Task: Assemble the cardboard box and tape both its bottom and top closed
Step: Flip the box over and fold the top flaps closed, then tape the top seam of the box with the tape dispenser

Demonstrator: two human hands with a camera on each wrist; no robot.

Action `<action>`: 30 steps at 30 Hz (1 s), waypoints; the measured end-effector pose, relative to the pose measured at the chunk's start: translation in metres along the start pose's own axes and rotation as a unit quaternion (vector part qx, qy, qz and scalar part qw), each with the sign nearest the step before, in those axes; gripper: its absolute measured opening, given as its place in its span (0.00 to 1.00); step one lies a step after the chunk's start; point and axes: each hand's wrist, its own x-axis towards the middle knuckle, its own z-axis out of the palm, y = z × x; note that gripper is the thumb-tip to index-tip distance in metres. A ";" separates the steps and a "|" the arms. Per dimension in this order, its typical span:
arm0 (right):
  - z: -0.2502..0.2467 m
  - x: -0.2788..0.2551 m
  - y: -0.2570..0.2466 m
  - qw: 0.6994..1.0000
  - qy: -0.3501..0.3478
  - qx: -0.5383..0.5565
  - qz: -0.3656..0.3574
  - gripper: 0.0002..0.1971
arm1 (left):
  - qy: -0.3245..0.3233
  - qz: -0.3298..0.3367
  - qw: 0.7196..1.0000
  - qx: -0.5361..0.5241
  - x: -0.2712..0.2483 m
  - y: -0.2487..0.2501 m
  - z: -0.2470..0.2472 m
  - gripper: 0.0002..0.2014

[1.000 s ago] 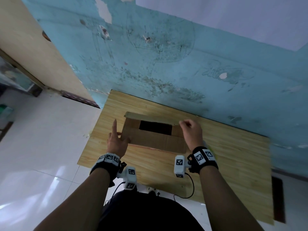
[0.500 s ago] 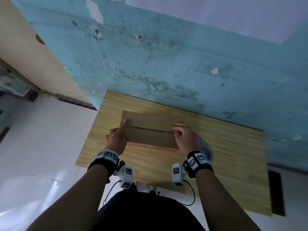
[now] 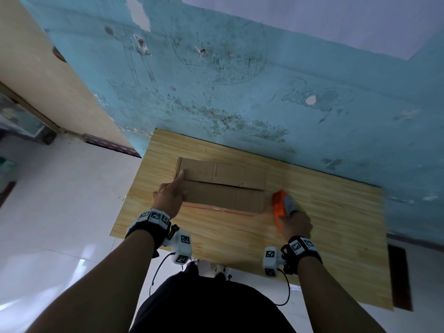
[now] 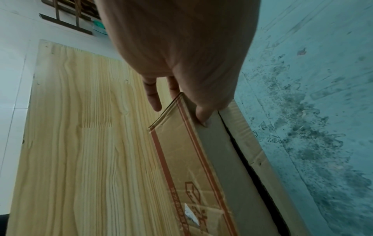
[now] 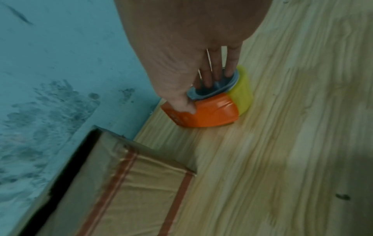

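Observation:
The cardboard box (image 3: 216,195) lies on the wooden table (image 3: 336,224) with both long flaps folded flat and a dark seam gap between them. My left hand (image 3: 169,198) is at the box's left end, its straight index finger pressing on the flaps near the seam. In the left wrist view a fingertip of my left hand (image 4: 187,71) presses the flap of the box (image 4: 212,159). My right hand (image 3: 295,223) grips an orange tape dispenser (image 3: 278,205) on the table just right of the box. In the right wrist view my right hand (image 5: 191,63) has its fingers in the core of the tape dispenser (image 5: 212,111) and its thumb on the orange body.
A stained blue wall (image 3: 240,92) runs right behind the table and the box's far side. White tiled floor (image 3: 60,200) lies to the left. The table's right half and its front strip are bare wood. A dark strip (image 3: 398,277) shows on the floor at the right edge.
The far flap came down and closed over the opening. My right hand left the flaps and moved right onto the tape dispenser. My left hand stayed at the box's left end.

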 end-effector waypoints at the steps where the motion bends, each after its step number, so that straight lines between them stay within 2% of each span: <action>1: 0.005 0.004 0.007 1.000 -0.018 -0.011 -0.004 0.30 | 0.000 0.002 1.000 0.003 0.000 0.001 0.000 0.35; 4: 0.017 0.017 0.024 0.998 -0.060 -0.009 -0.021 0.17 | -0.008 -0.002 1.000 0.008 -0.001 0.002 -0.002 0.34; 10: 0.023 0.028 0.036 0.993 -0.095 -0.055 -0.035 0.08 | -0.010 -0.006 1.000 0.003 -0.005 0.007 -0.005 0.34; 12: 0.017 0.028 0.033 0.995 -0.082 -0.049 -0.038 0.09 | -0.011 -0.003 1.000 0.009 -0.001 0.004 -0.004 0.34; 15: 0.007 0.023 0.026 0.997 -0.057 -0.007 -0.059 0.20 | -0.011 0.006 1.000 -0.002 0.005 -0.005 -0.001 0.37; 17: -0.002 0.013 0.017 0.994 -0.023 0.057 -0.086 0.16 | -0.018 0.008 1.000 -0.012 0.008 -0.009 0.003 0.38; 18: -0.008 0.005 0.010 0.991 0.005 0.089 -0.101 0.14 | -0.019 0.005 1.000 -0.013 0.008 -0.008 0.004 0.38; 21: -0.029 -0.023 -0.014 0.974 0.067 0.185 -0.109 0.21 | -0.010 0.003 1.000 -0.002 0.006 -0.006 0.003 0.37; 23: -0.047 -0.045 -0.035 0.951 0.090 0.269 -0.121 0.22 | -0.009 0.003 1.000 0.001 0.005 -0.005 0.003 0.36; 27: -0.076 -0.081 -0.078 0.905 0.077 0.363 -0.208 0.14 | -0.012 0.004 1.000 0.009 0.004 -0.002 0.000 0.36; 30: -0.086 -0.094 -0.106 0.896 0.027 0.351 -0.270 0.17 | -0.014 -0.002 1.000 0.008 0.002 0.000 -0.001 0.36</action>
